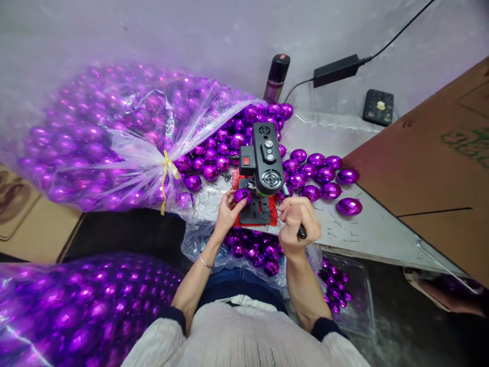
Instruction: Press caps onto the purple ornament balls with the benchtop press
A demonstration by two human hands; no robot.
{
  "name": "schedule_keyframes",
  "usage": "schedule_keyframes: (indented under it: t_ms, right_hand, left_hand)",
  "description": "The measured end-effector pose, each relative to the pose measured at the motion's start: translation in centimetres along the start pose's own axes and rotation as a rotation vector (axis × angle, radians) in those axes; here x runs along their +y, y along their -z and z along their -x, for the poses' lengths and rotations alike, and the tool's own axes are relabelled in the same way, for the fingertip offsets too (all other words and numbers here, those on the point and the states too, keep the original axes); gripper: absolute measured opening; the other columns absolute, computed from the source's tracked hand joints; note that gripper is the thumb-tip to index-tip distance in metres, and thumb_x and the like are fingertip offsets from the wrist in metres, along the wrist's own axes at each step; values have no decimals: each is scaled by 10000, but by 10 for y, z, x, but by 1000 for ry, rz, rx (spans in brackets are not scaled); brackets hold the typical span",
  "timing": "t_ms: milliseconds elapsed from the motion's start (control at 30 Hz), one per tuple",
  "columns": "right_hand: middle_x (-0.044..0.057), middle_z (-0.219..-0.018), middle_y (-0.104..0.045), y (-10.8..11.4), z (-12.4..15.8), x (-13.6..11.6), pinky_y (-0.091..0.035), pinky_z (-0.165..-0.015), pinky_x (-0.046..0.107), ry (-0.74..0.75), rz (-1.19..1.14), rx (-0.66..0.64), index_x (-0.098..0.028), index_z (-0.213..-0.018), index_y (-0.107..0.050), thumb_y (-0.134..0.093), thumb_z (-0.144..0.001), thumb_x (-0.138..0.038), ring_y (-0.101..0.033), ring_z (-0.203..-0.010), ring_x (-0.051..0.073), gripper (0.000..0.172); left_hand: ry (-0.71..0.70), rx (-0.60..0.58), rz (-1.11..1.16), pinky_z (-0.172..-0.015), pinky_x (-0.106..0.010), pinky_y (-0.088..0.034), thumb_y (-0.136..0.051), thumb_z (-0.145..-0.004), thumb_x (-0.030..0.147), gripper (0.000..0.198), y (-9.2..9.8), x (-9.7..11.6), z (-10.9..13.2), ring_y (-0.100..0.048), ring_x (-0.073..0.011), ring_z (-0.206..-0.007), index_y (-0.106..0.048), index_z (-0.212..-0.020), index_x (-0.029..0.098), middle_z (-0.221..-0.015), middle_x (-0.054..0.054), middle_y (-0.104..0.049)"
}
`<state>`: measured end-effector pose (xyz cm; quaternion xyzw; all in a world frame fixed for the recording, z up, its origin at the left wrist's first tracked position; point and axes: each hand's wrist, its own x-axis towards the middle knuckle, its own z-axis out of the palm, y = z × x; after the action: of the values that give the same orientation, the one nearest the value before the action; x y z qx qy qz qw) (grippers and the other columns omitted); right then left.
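Purple bauble (242, 195), pinched at the tip of the left hand (228, 210), just beside the black machine (267, 158), and the right hand (300, 221) is wrapped round a lever (302, 232)!

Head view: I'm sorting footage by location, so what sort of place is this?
Likely a workshop: a black lever-operated machine, loose shiny purple faceted baubles and a large clear plastic bag packed with more.

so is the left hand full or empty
Full: the left hand holds a shiny purple faceted ball between thumb and fingers, at a black boxy machine.
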<state>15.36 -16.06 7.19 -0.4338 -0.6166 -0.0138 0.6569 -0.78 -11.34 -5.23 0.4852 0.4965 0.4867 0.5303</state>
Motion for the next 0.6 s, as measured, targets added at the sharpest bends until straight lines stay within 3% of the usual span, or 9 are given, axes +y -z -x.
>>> schedule_keyframes:
  t_ms: [100, 267, 500, 600]
  right_hand:
    - [-27, -653, -584, 0, -3, -2, -428, -614, 313, -12, 15, 9, -235, -712, -531, -508, -1026, -161, -629, -671, 143, 323]
    - [-24, -677, -597, -1, -10, -6, -430, -610, 308, -25, 17, 6, -230, -717, -522, -504, -1033, -155, -617, -662, 127, 326]
    - [-18, -682, -598, 1, -4, -4, -438, -606, 311, 5, 41, -19, -234, -746, -533, -485, -1040, -161, -622, -676, 137, 307]
    - [-8, -697, -614, 5, 1, -2, -452, -610, 325, -9, 61, -49, -237, -760, -554, -501, -1035, -186, -618, -673, 148, 284]
  left_hand:
    - [-101, -22, -155, -1092, -442, -589, -776, -901, 562, 675, -4, -4, 2, -749, -284, -1221, -584, -1428, 188, -1340, -148, -758]
    - [-211, 2, -417, -1049, -481, -606, -842, -862, 503, 674, -13, -7, 2, -761, -318, -1162, -641, -1431, 203, -1268, -130, -792]
    - [-468, -37, -576, -1108, -513, -568, -813, -897, 527, 637, -13, -16, 2, -701, -328, -1285, -620, -1408, 200, -1358, -163, -734]
    - [-514, -53, -596, -1127, -533, -554, -788, -920, 523, 639, -15, -20, 4, -680, -335, -1318, -591, -1443, 212, -1385, -167, -715]
